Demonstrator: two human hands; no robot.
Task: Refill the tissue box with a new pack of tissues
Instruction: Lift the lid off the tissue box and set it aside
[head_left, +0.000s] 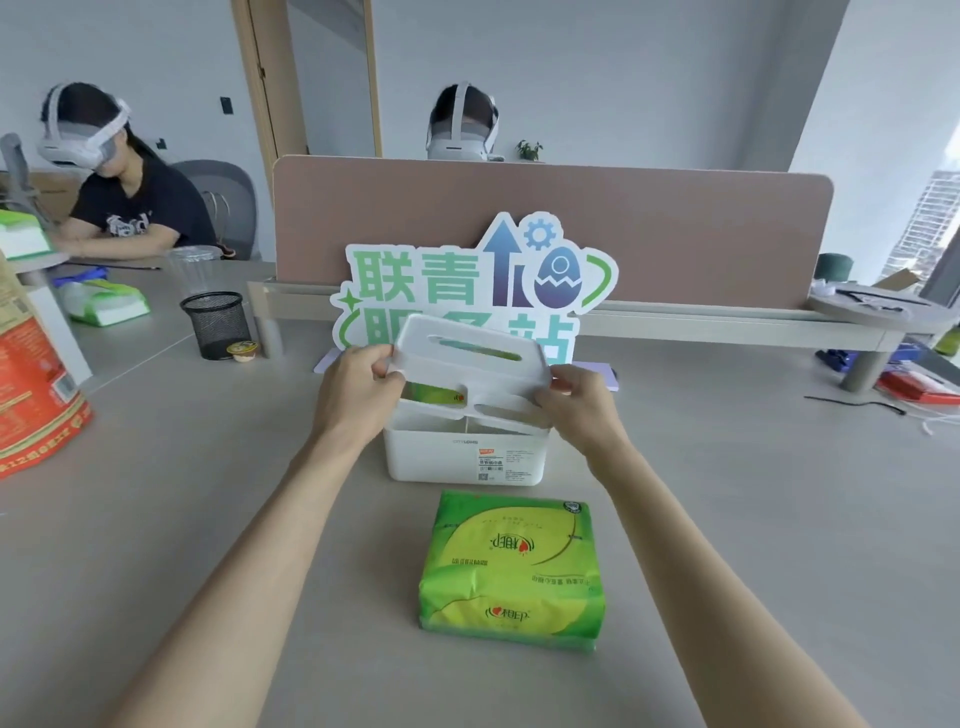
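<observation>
1. Both hands had the lid (470, 358), left hand (358, 384) pinching its left end, right hand (576, 402) pinching the right; it was tilted up off the box (462, 452).
2. The lid looked like light, stiff plastic, best gripped by its short ends.
3. A bit of green showed inside the box; how much was in there, hard to tell.
4. The new pack (511, 569) lay on the tabletop (753, 519) just before the box: soft, squashy, slick wrapper, so probably one to take by the sides.
</observation>
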